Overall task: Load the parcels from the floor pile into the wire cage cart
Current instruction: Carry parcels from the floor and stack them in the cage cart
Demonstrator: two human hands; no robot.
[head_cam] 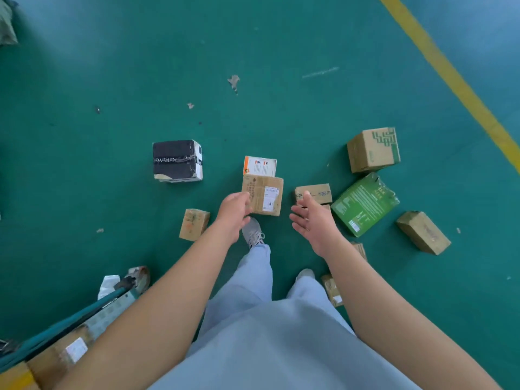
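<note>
Reaching: left hand and right hand stretch down toward the scattered parcels, well apart.
Hands: right spread and empty; left fingers touch the brown parcel, though whether they grip it I cannot tell.
Parcels: brown one on the green floor, just beside a white-orange box.
Cage cart: teal frame at lower left.
Advice: clasp opposite sides, lift level.
</note>
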